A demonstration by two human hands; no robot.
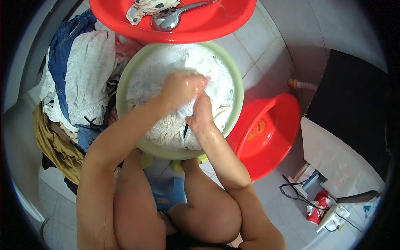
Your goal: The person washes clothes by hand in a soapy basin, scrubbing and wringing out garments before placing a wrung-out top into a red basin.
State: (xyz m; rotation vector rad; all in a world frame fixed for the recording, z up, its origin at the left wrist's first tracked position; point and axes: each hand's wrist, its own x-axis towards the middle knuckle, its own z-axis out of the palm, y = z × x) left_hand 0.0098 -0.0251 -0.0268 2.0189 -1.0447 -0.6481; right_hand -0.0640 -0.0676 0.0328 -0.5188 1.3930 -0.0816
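Observation:
A round pale green plastic basin (238, 93) holds sudsy water and white and cream garments (167, 129). Over its middle, my left hand (182, 87) is closed and blurred, its fingers meeting those of my right hand (201, 114). White wet cloth (186, 110) hangs from between the two hands, gripped by my right hand. My left hand seems to pinch cloth too, but blur and fingers hide how much it holds. A thin black strip shows on the cloth below my right hand.
Beyond the basin, a red basin (206, 29) holds a metal ladle-like shower head (168, 22) and a spotted cloth (150, 7). Piled clothes (89, 75) lie left. Another red basin (275, 134) leans at right. A blue stool (170, 193) is under me; cables (292, 189) lie lower right.

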